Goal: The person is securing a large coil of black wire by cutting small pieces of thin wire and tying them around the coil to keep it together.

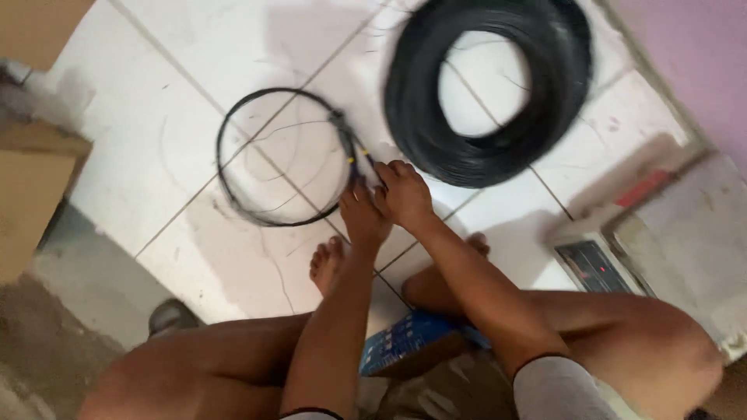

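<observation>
Small wire loop [282,158] on tiles, its bound edge pinched by left hand [362,215] and right hand [405,193].

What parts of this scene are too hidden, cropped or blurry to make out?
Head view:
- Big wire coil: top cut by frame edge, motion-blurred.
- Tool at the small wire loop: mostly covered by left hand and right hand; grip unclear.
- Scale display: too blurred.
- Blue box: forearms hide it.

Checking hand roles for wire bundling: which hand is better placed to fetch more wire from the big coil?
Right hand, probably: it sits nearer the big black coil; the left hand is beside the small wire loop.
</observation>
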